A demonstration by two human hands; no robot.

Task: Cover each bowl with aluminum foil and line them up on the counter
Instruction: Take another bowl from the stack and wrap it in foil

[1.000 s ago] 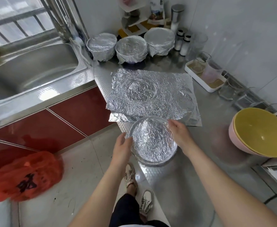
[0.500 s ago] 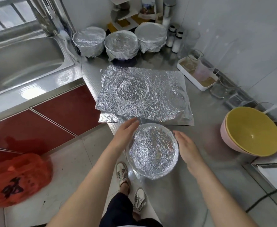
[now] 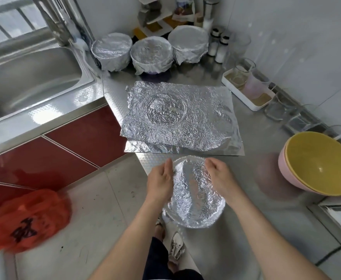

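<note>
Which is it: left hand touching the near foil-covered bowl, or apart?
Touching. Head view: left hand lies flat against the left side of the foil-covered bowl, no gap.

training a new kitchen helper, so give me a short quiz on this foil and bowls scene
1. True or false: three foil-covered bowls stand in a row at the back of the steel counter.
2. The left hand and the right hand both touch: A) nothing, B) the foil-lined clear glass bowl, C) each other.
3. Fill in: the round yellow bowl sits nested in a ___ bowl.
Key: 1 true; 2 B; 3 pink.
</note>
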